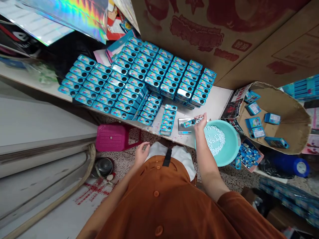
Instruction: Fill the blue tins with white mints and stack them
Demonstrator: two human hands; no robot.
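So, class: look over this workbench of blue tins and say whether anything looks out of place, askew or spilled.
Mostly orderly. The blue tins sit in neat rows, but one open tin lies tilted by the right hand, above the teal basin of white pellets. On the floor, red stains look like a spill.

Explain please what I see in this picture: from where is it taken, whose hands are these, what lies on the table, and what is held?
There is no machine here. One camera sits on a person's head and looks down, so you see their own body and arms. The table carries many small blue tins in rows and stacks, and a small silvery square thing, maybe a scale. The right hand holds small white pieces beside one blue tin above the table edge. Next to it, a turquoise bowl holds more white pieces. The left hand holds nothing and hangs low, near a pink stool. A cardboard box on the right holds a few tins.
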